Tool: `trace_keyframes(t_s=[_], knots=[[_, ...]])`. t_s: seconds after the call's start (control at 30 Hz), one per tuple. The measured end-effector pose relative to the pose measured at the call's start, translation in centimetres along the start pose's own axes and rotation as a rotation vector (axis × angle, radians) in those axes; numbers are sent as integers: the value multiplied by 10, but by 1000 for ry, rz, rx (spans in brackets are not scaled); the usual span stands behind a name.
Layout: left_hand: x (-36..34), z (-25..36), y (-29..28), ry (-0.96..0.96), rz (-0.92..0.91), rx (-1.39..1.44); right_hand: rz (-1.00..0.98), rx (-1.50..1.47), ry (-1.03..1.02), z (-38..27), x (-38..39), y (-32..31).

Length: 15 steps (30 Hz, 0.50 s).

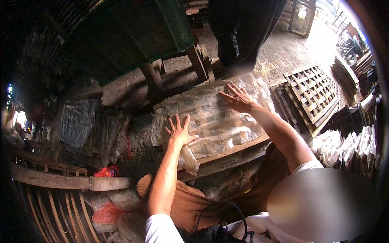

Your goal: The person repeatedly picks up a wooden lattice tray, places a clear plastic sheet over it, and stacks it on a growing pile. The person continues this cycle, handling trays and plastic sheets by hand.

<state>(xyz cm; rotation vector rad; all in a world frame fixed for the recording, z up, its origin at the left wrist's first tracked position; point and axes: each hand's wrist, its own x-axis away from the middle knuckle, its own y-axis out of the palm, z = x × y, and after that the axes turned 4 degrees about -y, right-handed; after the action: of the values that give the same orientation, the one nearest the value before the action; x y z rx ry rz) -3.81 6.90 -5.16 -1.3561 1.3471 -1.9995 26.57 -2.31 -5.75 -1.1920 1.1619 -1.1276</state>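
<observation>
A crinkled, see-through plastic sheet (214, 125) is spread over a low wooden frame (235, 154) in front of my knees. My left hand (180, 131) lies on the sheet's left part, fingers spread. Farther off to the right, my right hand (238, 99) rests on the sheet near its far edge, its fingers stretched out too. Neither hand holds anything. One corner of the plastic hangs down over the near left side of the frame. What lies beneath the sheet shows only dimly.
Woven wooden lattice racks (312, 93) are stacked at the right. White plastic-wrapped pieces (344, 150) stand below them. Left are plastic-covered stacks (79, 121) and a slatted wooden bench (60, 178) with a red packet (107, 171). A green-covered table (133, 36) stands beyond, beside a dark hanging cloth (243, 32).
</observation>
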Motion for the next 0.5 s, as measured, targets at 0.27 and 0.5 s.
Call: trace_keyframes(t_s=[0.27,0.5], knots=[[16,9,-10,69,11,18,51,-121,56,30,28,-5],[48,3,-9,58,-23,-34,239,-166,361,87,100,-36]])
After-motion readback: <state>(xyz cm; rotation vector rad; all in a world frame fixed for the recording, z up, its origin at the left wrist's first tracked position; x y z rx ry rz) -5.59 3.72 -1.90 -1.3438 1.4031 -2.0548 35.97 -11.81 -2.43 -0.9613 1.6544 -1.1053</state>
